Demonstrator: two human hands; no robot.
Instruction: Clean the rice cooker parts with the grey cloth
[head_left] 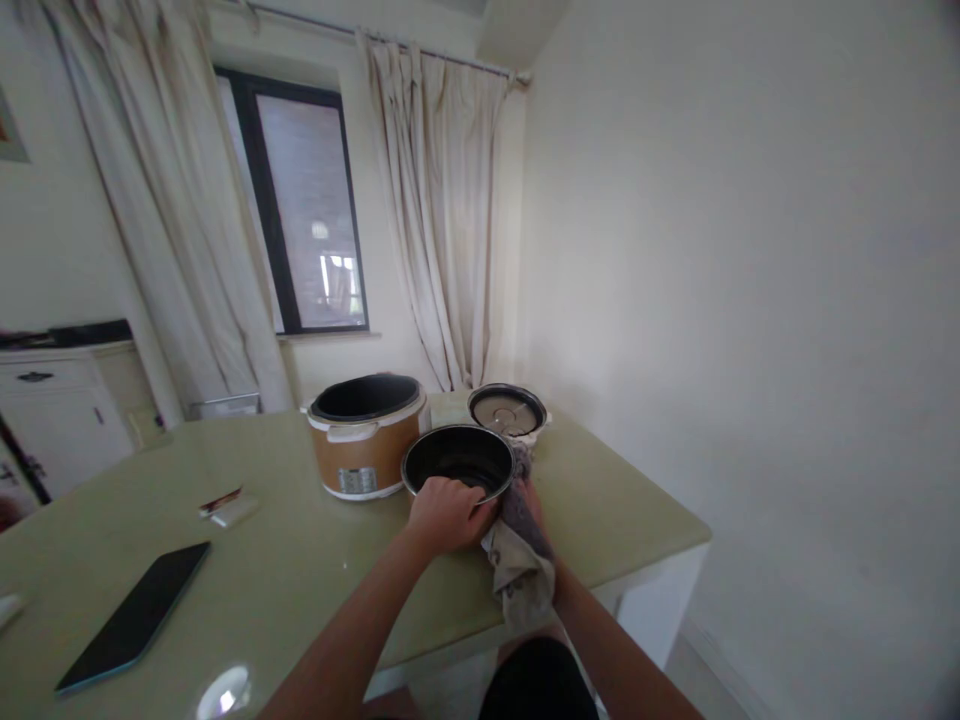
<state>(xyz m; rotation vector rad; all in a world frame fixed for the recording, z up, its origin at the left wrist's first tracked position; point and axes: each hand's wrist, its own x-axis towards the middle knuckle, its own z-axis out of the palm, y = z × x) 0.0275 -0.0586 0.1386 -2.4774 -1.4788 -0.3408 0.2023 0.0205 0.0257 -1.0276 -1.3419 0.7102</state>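
Note:
A dark, round inner pot (pixel 459 453) with a shiny rim is tilted toward me above the table's near side. My left hand (pixel 450 512) grips its near rim, fingers curled over the edge. On the pot's right side, my right hand (pixel 531 500) presses a grey and beige cloth (pixel 523 560) against the outer wall; the cloth hides part of the fingers. Just behind and left stands the rice cooker body (pixel 367 445), brown with white trim and open at the top. Behind the pot on the right lies a round lid (pixel 508 410) with its metal inner side showing.
The pale green table (pixel 285 560) has a corner at the right, close to the white wall. A dark tablet-like slab (pixel 139 615) lies at the left, with a small packet (pixel 234 508) beyond it. Curtains (pixel 450 220) and a window (pixel 311 210) are behind.

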